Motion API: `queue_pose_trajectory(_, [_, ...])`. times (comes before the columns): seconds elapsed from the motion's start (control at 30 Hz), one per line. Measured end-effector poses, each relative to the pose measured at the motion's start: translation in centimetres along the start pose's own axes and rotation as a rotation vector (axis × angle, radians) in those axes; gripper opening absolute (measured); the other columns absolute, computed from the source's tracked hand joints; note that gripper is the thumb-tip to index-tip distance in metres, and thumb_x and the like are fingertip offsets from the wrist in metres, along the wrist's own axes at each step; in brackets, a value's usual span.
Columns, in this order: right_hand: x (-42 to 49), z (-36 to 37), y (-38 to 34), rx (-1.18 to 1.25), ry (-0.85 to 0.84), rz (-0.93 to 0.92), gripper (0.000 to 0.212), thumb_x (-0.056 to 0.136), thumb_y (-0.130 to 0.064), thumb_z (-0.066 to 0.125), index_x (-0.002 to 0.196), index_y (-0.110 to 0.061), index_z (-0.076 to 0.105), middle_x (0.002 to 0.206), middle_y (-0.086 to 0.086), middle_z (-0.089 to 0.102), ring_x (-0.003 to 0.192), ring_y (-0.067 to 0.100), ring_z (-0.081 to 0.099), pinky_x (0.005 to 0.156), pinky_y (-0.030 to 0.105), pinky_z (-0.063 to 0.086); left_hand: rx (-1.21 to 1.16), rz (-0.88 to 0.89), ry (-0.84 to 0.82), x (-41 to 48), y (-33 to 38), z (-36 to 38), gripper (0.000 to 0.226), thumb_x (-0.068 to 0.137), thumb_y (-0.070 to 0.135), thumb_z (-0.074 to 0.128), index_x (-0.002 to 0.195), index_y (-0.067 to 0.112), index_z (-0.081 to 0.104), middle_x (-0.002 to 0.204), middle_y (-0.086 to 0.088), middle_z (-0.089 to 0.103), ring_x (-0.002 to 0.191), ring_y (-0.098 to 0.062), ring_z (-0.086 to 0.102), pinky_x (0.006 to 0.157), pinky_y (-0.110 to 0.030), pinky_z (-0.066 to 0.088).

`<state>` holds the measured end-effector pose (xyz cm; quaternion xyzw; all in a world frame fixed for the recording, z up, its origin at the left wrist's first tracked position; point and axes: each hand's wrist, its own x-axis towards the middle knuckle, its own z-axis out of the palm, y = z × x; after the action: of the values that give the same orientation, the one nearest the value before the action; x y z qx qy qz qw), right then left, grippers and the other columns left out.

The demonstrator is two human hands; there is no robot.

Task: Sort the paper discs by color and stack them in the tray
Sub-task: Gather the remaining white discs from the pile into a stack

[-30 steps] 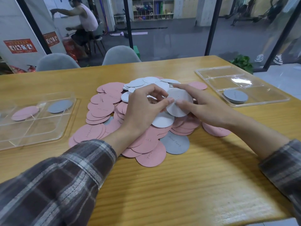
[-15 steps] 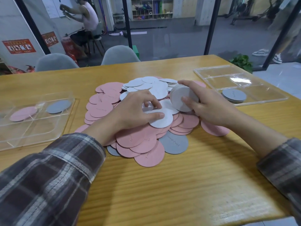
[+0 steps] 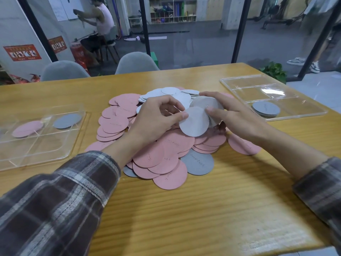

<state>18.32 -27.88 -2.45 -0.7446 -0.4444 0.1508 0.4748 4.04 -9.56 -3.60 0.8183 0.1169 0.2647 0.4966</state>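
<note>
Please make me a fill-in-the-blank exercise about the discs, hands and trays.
The left hand pinches a ___ disc beside the stack in the right hand.
The right tray holds only ___ discs.
The left tray holds a grey disc and a ___ one.
Missing words: white, grey, pink.

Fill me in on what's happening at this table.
A person in a plaid shirt is sorting a heap of paper discs, pink, white and grey, on a wooden table. The left hand pinches a single white disc right beside the stack of white discs gripped in the right hand. The left tray holds a pink disc and a grey disc in separate compartments. The right tray holds a small grey stack. Neither tray holds white discs yet.
</note>
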Motion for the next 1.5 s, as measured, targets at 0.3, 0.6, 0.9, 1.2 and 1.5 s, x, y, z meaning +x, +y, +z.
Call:
queue_pose_trajectory(0.3, [-0.3,0.4,-0.6,0.056,-0.047,0.04,0.032,0.107,-0.039,0.037,0.132,-0.044,0.057,0.113,0.005,0.061,0.07,0.023,0.051,0.058,0.033,0.043,-0.038,-0.039,0.074,-0.3,0.1,1.5,0.015,0.086,0.013,0.085,0.094,0.007,0.074,0.077,-0.01,0.077,0.07,-0.027,0.077,0.076,-0.044,0.066])
queue_pose_trajectory(0.6, [-0.2,0.5,0.1,-0.074,-0.068,-0.047,0.041,0.103,-0.027,0.053,0.143,-0.032,0.047,0.126,-0.007,0.059,0.091,-0.005,0.063,0.068,0.014,0.051,-0.074,-0.066,0.116,-0.6,0.6,2.5,0.018,0.085,0.016,0.087,0.087,0.006,0.071,0.078,-0.006,0.077,0.071,-0.023,0.078,0.075,-0.043,0.066])
queue_pose_trajectory(0.9, [0.4,-1.1,1.3,-0.474,0.062,-0.08,0.055,0.104,-0.029,0.048,0.155,-0.021,0.027,0.147,0.003,0.048,0.134,0.022,0.043,0.095,0.027,0.032,0.705,0.163,-0.015,-0.3,-1.4,1.5,0.044,0.085,0.06,0.062,0.105,0.023,0.075,0.103,0.007,0.073,0.103,-0.02,0.063,0.094,-0.047,0.048])
queue_pose_trajectory(1.2, [0.7,-1.0,1.9,-0.466,0.072,-0.066,0.053,0.103,-0.03,0.051,0.152,-0.027,0.033,0.11,0.002,0.062,0.113,0.028,0.058,0.086,0.03,0.038,0.515,0.143,-0.021,-0.2,-1.0,1.5,0.044,0.078,0.043,0.086,0.116,0.024,0.073,0.107,0.004,0.071,0.096,-0.011,0.066,0.093,-0.026,0.051])
queue_pose_trajectory(1.5, [0.9,-1.5,1.7,-0.208,0.155,-0.005,0.038,0.101,-0.031,0.052,0.136,-0.044,0.047,0.11,-0.008,0.055,0.089,0.022,0.06,0.062,0.019,0.047,0.022,0.038,0.069,-0.2,0.5,0.7,0.031,0.088,-0.002,0.075,0.114,0.015,0.075,0.105,0.002,0.074,0.08,-0.008,0.07,0.065,-0.018,0.057])
